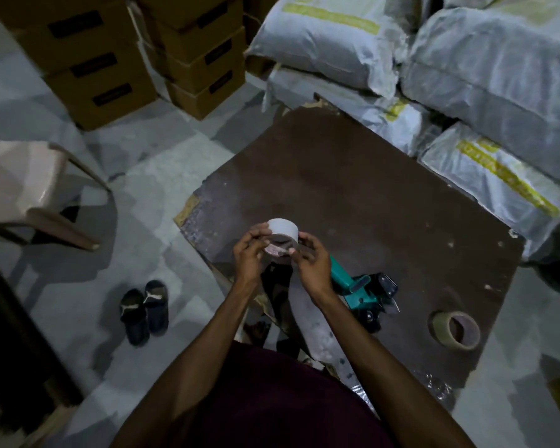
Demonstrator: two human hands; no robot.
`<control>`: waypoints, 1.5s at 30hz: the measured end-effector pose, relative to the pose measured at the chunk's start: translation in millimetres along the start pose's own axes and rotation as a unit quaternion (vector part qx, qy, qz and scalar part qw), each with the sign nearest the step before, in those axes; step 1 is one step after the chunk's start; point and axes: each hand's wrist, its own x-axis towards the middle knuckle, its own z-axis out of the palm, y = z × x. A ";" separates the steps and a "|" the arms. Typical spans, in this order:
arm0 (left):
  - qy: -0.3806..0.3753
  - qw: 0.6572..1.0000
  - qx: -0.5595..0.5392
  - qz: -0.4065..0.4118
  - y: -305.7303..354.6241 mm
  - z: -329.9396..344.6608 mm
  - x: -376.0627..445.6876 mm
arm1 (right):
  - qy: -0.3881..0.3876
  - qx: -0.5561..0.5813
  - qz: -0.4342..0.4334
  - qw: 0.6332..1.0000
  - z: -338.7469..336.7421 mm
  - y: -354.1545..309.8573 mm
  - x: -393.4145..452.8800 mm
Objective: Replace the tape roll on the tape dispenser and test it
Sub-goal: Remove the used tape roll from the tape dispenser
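Person's torso in dark maroon shirt (272, 399) at bottom, both forearms reaching fwd over the near-left edge of a brown board (353, 189) used as worktop.

Near-right corner of board: roll of tan tape (455, 330) lying tilted, core hole visible, not touched by anything. Just left of it, near edge: green tape dispenser (362, 291) on its side, black roller/blade end pointing right, handle end partly hidden behind right wrist. No roll visible on it, but view partly blocked.

Left hand (249, 250) and right hand (311, 258) held together above board near left edge, both gripping a white/grey tape core (283, 236). Left fingers curled round its left side, thumb on top rim. Right fingertips pinch lower right rim; looks like a strip being picked at, can't tell for sure, too dim. A translucent strip (304, 318) hangs below the hands toward the torso.

Floor left of board: pair of dark slippers (144, 310), side by side. Further left: beige plastic chair (29, 195).

Beyond far edge of board: grey sacks (466, 76) w/ yellow-green print, stacked, touching the far-right edge. Far left: stacked brown cartons (126, 53) w/ black labels.
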 end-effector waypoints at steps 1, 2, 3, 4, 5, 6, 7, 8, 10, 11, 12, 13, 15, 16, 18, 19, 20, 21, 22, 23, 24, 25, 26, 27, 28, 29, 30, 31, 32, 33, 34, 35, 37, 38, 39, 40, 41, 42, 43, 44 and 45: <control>-0.001 1.000 0.007 0.002 -0.4 -4.0 3.3 | 0.009 -0.011 -0.003 1.000 6.4 2.8 4.3; -0.002 1.000 0.022 0.005 -0.5 -7.2 5.8 | 0.017 -0.013 0.001 1.000 12.2 5.1 8.5; -0.003 0.999 0.038 0.010 -2.5 -10.5 9.1 | 0.024 -0.013 0.010 1.000 17.6 6.9 12.8; -0.003 0.998 0.056 0.011 -4.4 -12.8 11.8 | 0.027 -0.010 0.025 0.999 22.1 10.3 18.0; -0.001 0.997 0.071 0.012 -7.5 -15.3 13.9 | 0.028 -0.010 0.044 0.999 26.1 11.0 21.7; 0.000 0.996 0.089 0.012 -10.0 -17.6 15.3 | 0.029 -0.009 0.063 0.998 29.9 14.6 26.4; -0.001 0.994 0.109 0.015 -14.4 -20.4 17.6 | 0.029 -0.018 0.078 0.996 33.7 16.4 30.2; -0.001 0.991 0.135 0.022 -17.6 -22.8 19.2 | 0.028 -0.030 0.087 0.995 37.6 19.1 34.5; -0.002 0.983 0.180 0.022 -24.0 -26.5 22.5 | 0.025 -0.058 0.090 0.994 44.8 24.4 41.9; -0.005 0.983 0.185 0.007 -26.0 -27.6 24.4 | 0.025 -0.073 0.090 0.993 48.3 26.6 44.7; -0.008 0.982 0.188 -0.013 -25.6 -27.9 26.0 | 0.025 -0.084 0.092 0.992 51.9 30.2 47.5; -0.007 0.982 0.187 -0.031 -25.5 -28.4 28.6 | 0.023 -0.093 0.097 0.991 55.2 32.2 49.0; 0.000 0.979 0.196 -0.060 -24.7 -30.3 33.6 | 0.017 -0.102 0.100 0.990 61.3 37.7 51.5; 0.004 0.977 0.201 -0.064 -23.9 -31.7 35.7 | 0.017 -0.105 0.102 0.989 64.1 41.0 53.2; 0.013 0.974 0.215 -0.071 -24.6 -35.5 39.9 | 0.022 -0.101 0.115 0.988 70.1 43.6 55.9; 0.016 0.972 0.224 -0.074 -26.0 -38.0 42.0 | 0.027 -0.100 0.120 0.987 72.7 42.6 56.8; 0.018 0.969 0.233 -0.079 -25.9 -39.8 43.2 | 0.031 -0.099 0.118 0.988 75.0 42.4 58.1; 0.020 0.969 0.232 -0.082 -26.2 -41.4 44.3 | 0.036 -0.103 0.112 0.988 76.6 41.3 58.3; 0.023 0.969 0.232 -0.083 -26.3 -42.9 45.1 | 0.038 -0.104 0.105 0.988 78.2 41.8 58.6; 0.028 0.969 0.233 -0.081 -27.1 -44.3 46.3 | 0.039 -0.104 0.101 0.989 79.1 40.9 57.4; 0.031 0.968 0.236 -0.080 -25.8 -44.3 46.2 | 0.039 -0.097 0.100 0.990 79.9 42.2 56.5; 0.032 0.967 0.240 -0.081 -26.2 -44.3 46.4 | 0.040 -0.090 0.101 0.990 80.4 42.8 54.7; 0.033 0.965 0.246 -0.082 -24.2 -42.6 44.7 | 0.042 -0.081 0.103 0.991 80.5 42.0 52.3; 0.037 0.964 0.253 -0.076 -22.5 -40.7 43.2 | 0.045 -0.072 0.105 0.991 79.9 40.3 49.6; 0.039 0.961 0.265 -0.063 -19.4 -38.4 40.6 | 0.048 -0.058 0.105 0.992 78.2 39.4 47.5; 0.037 0.959 0.278 -0.042 -16.5 -35.8 38.4 | 0.050 -0.045 0.105 0.992 75.3 35.7 44.6; 0.028 0.956 0.290 -0.023 -14.3 -33.7 36.5 | 0.053 -0.037 0.102 0.993 71.5 34.6 42.6; 0.014 0.954 0.299 -0.006 -11.7 -31.1 34.5 | 0.056 -0.035 0.098 0.993 66.8 32.4 39.9; -0.005 0.952 0.306 0.009 -9.2 -27.5 32.0 | 0.060 -0.034 0.093 0.993 61.3 31.2 37.4; -0.023 0.949 0.313 0.020 -8.7 -24.9 30.6 | 0.066 -0.030 0.092 0.993 55.3 29.3 34.2; -0.041 0.947 0.316 0.034 -6.2 -19.9 27.7 | 0.076 -0.022 0.089 0.993 48.6 29.1 31.6; -0.057 0.944 0.321 0.047 -6.6 -15.9 26.1 | 0.085 -0.014 0.086 0.993 41.6 27.6 28.0; -0.086 0.934 0.340 0.071 -8.3 -5.2 22.7 | 0.106 0.000 0.081 0.991 26.7 25.8 21.5; -0.096 0.929 0.349 0.073 -10.7 0.4 21.6 | 0.117 0.005 0.080 0.990 19.1 27.3 19.5; -0.108 0.927 0.354 0.067 -13.5 6.0 20.6 | 0.129 0.006 0.081 0.988 11.1 28.4 17.1; -0.118 0.923 0.361 0.063 -15.3 12.4 18.6 | 0.141 0.008 0.080 0.987 2.2 31.7 14.8; -0.130 0.920 0.366 0.059 -17.0 19.1 16.5 | 0.153 0.009 0.080 0.985 -7.1 33.5 12.2; -0.142 0.917 0.369 0.061 -17.8 26.2 13.4 | 0.165 0.013 0.080 0.983 -16.8 36.3 10.1; -0.153 0.913 0.372 0.064 -21.0 32.8 10.6 | 0.175 0.022 0.081 0.981 -26.9 37.7 7.5; -0.166 0.911 0.372 0.064 -23.2 39.6 5.7 | 0.184 0.035 0.080 0.979 -37.1 40.7 4.9; -0.182 0.907 0.374 0.062 -26.4 46.2 0.6 | 0.195 0.046 0.080 0.977 -46.7 41.4 0.4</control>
